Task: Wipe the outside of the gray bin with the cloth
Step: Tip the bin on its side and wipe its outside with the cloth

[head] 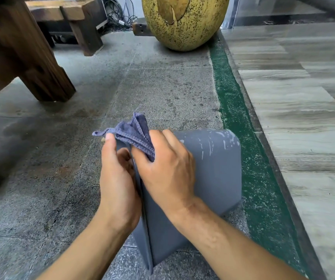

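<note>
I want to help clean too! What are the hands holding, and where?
The right hand bunches the blue cloth against the gray bin; the left hand pinches the cloth's corner.

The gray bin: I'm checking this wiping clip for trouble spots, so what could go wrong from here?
The gray bin lies tipped on the floor, steadied mainly by the left hand; a hard push might make it slide. The cloth is bunched in the right hand, so little fabric may meet the surface. The pale streaks near the far edge could get missed.
</note>
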